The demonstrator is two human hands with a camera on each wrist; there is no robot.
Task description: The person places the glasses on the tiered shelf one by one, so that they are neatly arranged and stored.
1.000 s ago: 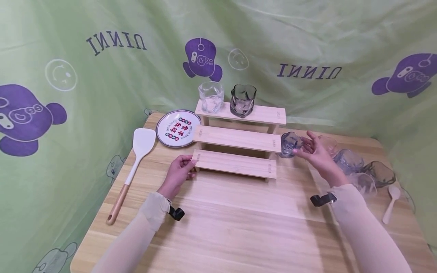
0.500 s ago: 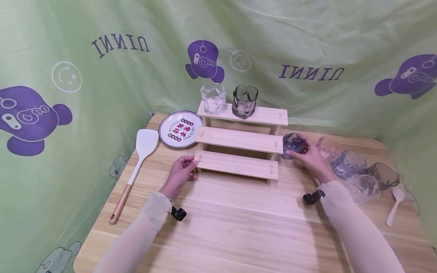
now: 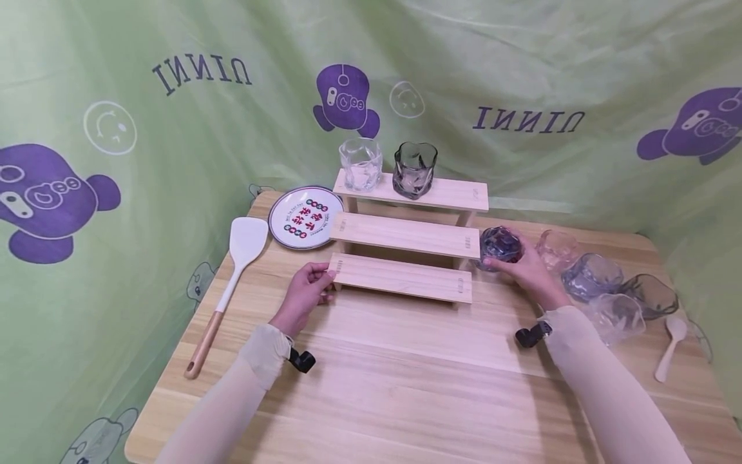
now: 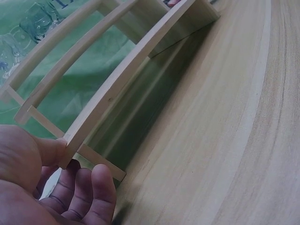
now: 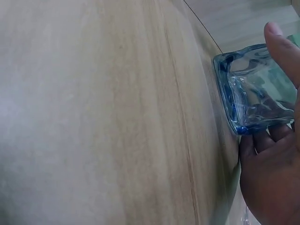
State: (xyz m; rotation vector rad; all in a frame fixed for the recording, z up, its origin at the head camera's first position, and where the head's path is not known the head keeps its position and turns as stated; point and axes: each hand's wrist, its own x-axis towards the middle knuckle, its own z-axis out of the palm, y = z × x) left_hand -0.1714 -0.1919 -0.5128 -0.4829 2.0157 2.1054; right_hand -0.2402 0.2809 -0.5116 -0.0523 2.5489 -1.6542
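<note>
A three-step wooden shelf rack (image 3: 406,235) stands mid-table. My left hand (image 3: 304,293) pinches the left end of its lowest board, thumb on top and fingers below, as the left wrist view shows. At the rack's right side, my right hand (image 3: 530,270) holds a bluish glass (image 3: 500,246), thumb on the near side and fingers behind. In the right wrist view this glass (image 5: 253,91) lies between thumb and fingers, its base near the table. On the top board stand a clear glass (image 3: 361,166) and a dark grey glass (image 3: 414,171).
Right of my right hand are a pinkish glass (image 3: 556,250), a blue-grey glass (image 3: 591,277), a smoky glass (image 3: 650,296) and a clear glass (image 3: 617,319). Beyond them lies a white spoon (image 3: 671,345). At the left are a printed plate (image 3: 305,219) and a white spatula (image 3: 232,280).
My right hand has moved slightly left and its fingers have come around the bluish glass, which stays beside the rack. My left hand keeps its place on the lowest board.
</note>
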